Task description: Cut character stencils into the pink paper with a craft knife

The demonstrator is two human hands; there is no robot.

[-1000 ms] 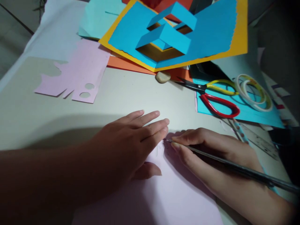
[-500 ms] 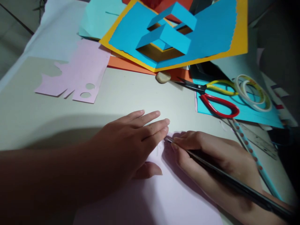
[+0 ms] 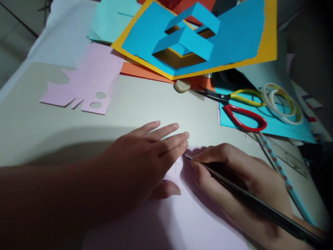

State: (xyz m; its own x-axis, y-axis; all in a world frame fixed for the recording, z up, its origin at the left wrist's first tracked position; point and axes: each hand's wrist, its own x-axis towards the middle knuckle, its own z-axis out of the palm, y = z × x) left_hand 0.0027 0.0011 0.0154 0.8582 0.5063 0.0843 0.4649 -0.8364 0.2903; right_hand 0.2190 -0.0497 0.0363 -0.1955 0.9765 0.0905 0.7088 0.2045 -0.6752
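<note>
My left hand (image 3: pixel 145 152) lies flat with its fingers stretched out, palm down on the upper part of a sheet of pale purple paper (image 3: pixel 197 222). My right hand (image 3: pixel 239 173) is closed around a slim black pen (image 3: pixel 249 196) with a silvery tip, held slanted. That tip meets the paper just beside the left fingertips. A faint curved line shows on the sheet between the hands. The paper's far edge looks wavy where it peeks out, and the left hand and arm cover much of its left side.
A yellow and blue pop-up card (image 3: pixel 234 38) stands half open at the back. Scissors (image 3: pixel 226 99), an eraser (image 3: pixel 182 85), tape rolls (image 3: pixel 281 104), a ruler (image 3: pixel 288 156) and a dotted blue stick (image 3: pixel 283 173) lie right. A cut purple scrap (image 3: pixel 88 76) lies left.
The right hand and pen have shifted very slightly, with the tip a little lower and to the right. My left hand stays flat in nearly the same place.
</note>
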